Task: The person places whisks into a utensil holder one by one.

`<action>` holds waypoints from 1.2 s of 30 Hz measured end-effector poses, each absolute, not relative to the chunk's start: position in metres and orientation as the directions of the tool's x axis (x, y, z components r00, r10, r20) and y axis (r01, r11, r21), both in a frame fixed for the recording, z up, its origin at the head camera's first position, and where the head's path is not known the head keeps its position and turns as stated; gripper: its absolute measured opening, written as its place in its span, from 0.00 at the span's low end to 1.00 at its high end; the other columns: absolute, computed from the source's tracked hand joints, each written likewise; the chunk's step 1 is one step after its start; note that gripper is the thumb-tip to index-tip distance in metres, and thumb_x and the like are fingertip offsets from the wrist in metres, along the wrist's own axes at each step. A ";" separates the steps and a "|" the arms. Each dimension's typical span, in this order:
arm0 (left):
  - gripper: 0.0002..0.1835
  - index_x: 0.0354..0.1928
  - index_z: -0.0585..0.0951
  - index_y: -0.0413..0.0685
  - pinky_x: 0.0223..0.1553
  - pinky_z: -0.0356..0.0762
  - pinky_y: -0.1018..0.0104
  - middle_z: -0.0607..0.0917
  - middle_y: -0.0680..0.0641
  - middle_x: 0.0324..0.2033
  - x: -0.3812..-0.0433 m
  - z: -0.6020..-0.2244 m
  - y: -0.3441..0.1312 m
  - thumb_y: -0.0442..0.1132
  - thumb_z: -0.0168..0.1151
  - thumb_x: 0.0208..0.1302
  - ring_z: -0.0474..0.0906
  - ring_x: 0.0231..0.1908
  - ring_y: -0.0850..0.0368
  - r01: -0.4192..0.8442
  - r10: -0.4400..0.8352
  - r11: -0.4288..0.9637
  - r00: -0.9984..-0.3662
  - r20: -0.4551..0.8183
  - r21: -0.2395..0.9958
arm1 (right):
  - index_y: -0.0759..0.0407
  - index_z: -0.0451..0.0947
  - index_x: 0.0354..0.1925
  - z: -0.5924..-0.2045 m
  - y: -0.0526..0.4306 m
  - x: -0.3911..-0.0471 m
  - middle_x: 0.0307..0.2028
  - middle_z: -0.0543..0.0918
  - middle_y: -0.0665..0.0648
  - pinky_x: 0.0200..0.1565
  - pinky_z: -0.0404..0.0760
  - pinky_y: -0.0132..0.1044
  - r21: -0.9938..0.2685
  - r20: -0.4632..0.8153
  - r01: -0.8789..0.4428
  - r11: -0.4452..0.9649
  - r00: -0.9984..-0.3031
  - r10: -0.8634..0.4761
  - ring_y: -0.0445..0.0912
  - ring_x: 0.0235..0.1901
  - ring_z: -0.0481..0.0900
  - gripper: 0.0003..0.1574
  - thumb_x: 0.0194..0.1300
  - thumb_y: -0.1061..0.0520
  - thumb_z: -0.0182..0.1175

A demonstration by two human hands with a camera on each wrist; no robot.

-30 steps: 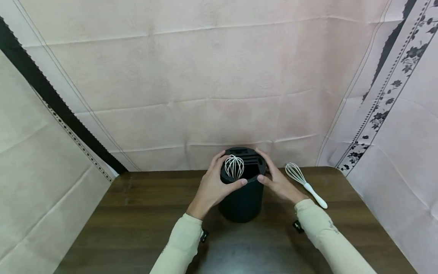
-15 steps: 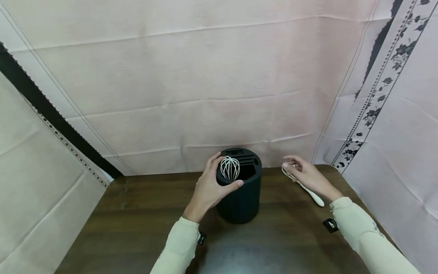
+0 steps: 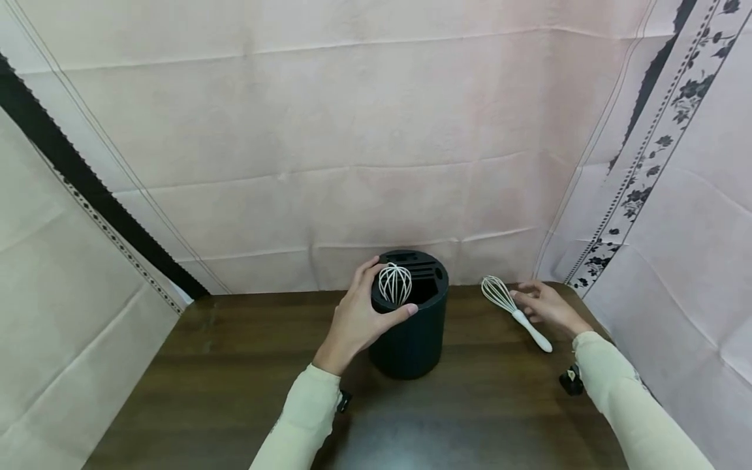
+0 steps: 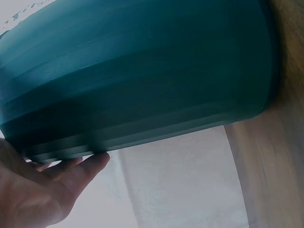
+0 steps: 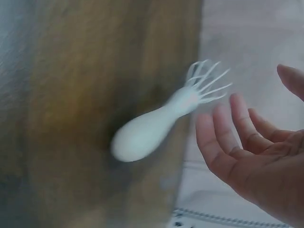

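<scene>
A dark green utensil holder point(image 3: 407, 343) stands upright on the table, with slots in its top and a white whisk head point(image 3: 395, 284) poking out of its opening. My left hand point(image 3: 363, 320) grips the holder near the rim, thumb across the front and fingers round the far left side. In the left wrist view those fingers point(image 4: 90, 171) lie against the holder's ribbed wall. A second white whisk point(image 3: 531, 329) lies on the table to the right. Beside it is my right hand point(image 3: 548, 307), fingers loosely bent and holding nothing; the right wrist view shows a gap between them and the whisk handle point(image 5: 147, 133).
The brown wooden table point(image 3: 252, 385) carries both the holder and the loose whisk. A pale creased cloth point(image 3: 364, 130) hangs just behind the table's far edge, with more cloth on the left and right sides.
My right hand has left the holder's rim, moved right over the loose whisk, then shifted to the whisk's right side. The left hand keeps its grip on the holder.
</scene>
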State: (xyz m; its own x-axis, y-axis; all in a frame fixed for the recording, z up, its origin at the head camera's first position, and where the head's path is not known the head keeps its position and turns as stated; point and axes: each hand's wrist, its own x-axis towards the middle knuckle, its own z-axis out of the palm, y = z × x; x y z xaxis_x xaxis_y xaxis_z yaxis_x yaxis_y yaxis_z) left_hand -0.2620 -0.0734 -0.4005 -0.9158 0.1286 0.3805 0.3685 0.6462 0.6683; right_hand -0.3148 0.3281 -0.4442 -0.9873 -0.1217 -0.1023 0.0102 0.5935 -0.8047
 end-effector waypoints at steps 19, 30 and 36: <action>0.53 0.74 0.60 0.73 0.56 0.65 0.26 0.54 0.71 0.72 -0.261 -0.402 -0.078 0.81 0.61 0.45 0.72 0.63 0.48 0.336 0.133 0.689 -0.930 0.344 0.642 | 0.70 0.55 0.70 -0.486 0.337 -0.326 0.59 0.69 0.74 0.41 0.82 0.45 -0.812 -0.234 0.145 0.566 -0.968 -0.088 0.55 0.46 0.78 0.40 0.77 0.42 0.49; 0.53 0.74 0.60 0.73 0.55 0.63 0.23 0.54 0.71 0.72 -0.256 -0.398 -0.082 0.81 0.61 0.45 0.73 0.63 0.47 0.338 0.123 0.689 -0.926 0.356 0.641 | 0.77 0.65 0.62 -0.487 0.319 -0.331 0.55 0.74 0.79 0.44 0.79 0.51 -0.723 -0.108 -0.004 0.690 -0.987 -0.119 0.62 0.46 0.79 0.32 0.77 0.50 0.51; 0.53 0.74 0.59 0.73 0.55 0.64 0.24 0.54 0.71 0.72 -0.258 -0.397 -0.076 0.80 0.61 0.46 0.73 0.62 0.46 0.339 0.135 0.693 -0.928 0.348 0.636 | 0.77 0.73 0.55 -0.484 0.321 -0.336 0.54 0.77 0.78 0.52 0.74 0.58 -0.631 -0.046 -0.006 0.776 -0.998 -0.045 0.67 0.52 0.75 0.28 0.75 0.50 0.54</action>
